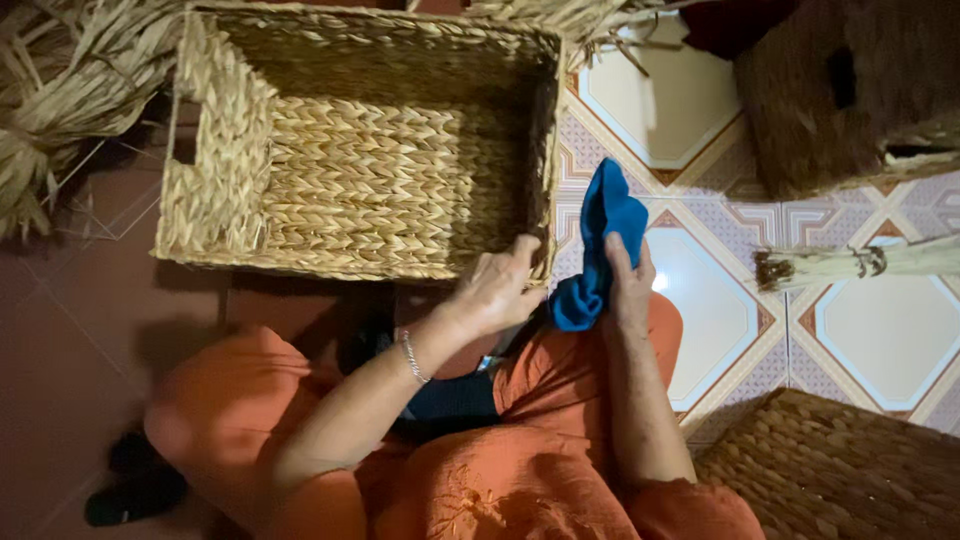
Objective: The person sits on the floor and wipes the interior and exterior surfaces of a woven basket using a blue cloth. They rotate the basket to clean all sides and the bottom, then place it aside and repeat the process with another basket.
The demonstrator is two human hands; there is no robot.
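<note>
A rectangular woven straw basket stands open on the floor in front of me, with a handle slot in its left wall. My left hand grips the basket's near right corner, fingers over the rim. A thin bracelet sits on that wrist. My right hand holds a blue cloth just to the right of the basket, its upper end standing above my fingers. My knees in orange fabric lie below both hands.
Loose dried straw is piled at the far left. A dark woven basket stands at the top right, another woven piece at the bottom right. A tied straw bundle lies on the patterned tiles at right.
</note>
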